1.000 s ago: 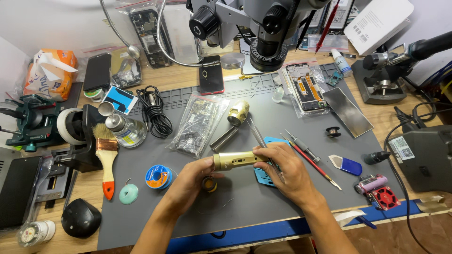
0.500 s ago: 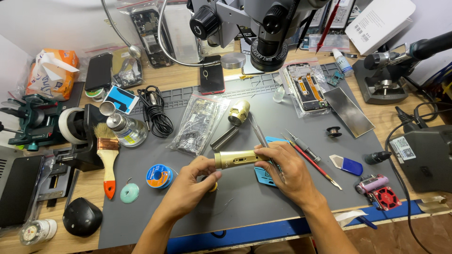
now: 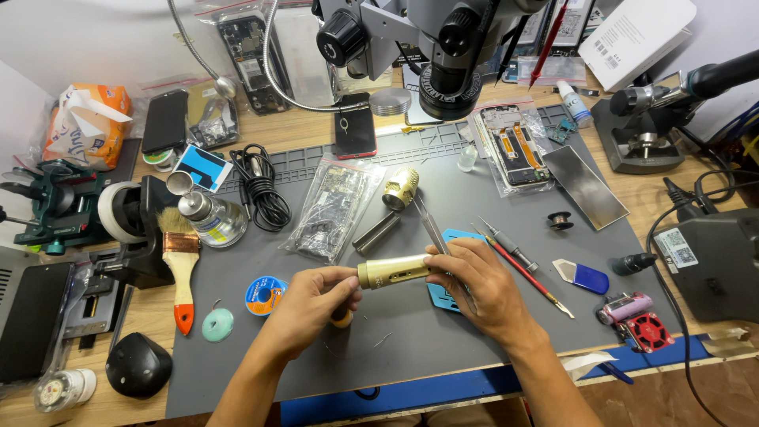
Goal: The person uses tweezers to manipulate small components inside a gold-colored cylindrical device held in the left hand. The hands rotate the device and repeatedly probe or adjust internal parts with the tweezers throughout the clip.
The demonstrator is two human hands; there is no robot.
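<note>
A gold metal cylinder (image 3: 393, 270) is held level above the grey work mat (image 3: 474, 348), pretty much dead centre of the bench; the left hand (image 3: 312, 302) is pinched shut on its left end with thumb and fingertips, and the right hand (image 3: 481, 286) is wrapped closed around its right end. Slim metal tweezers (image 3: 429, 224) are also caught in the right hand's grip, sticking up and away from the knuckles; a blue pad (image 3: 452, 294) is mostly covered by that hand. Just beyond the cylinder a gold cap (image 3: 401, 187) is lying on the mat, with a dark metal bar (image 3: 375, 232) beside it and a clear bag of phone parts (image 3: 330, 207) to the left. Red-handled tools (image 3: 523, 270) are laid just right of the right hand; a blue pry tool (image 3: 583, 276) is further right. Near the left hand a blue spool of solder wick (image 3: 265, 294) and a brush with an orange handle (image 3: 181, 265) are set down; a microscope (image 3: 443, 47) is hung over the back of the mat.
</note>
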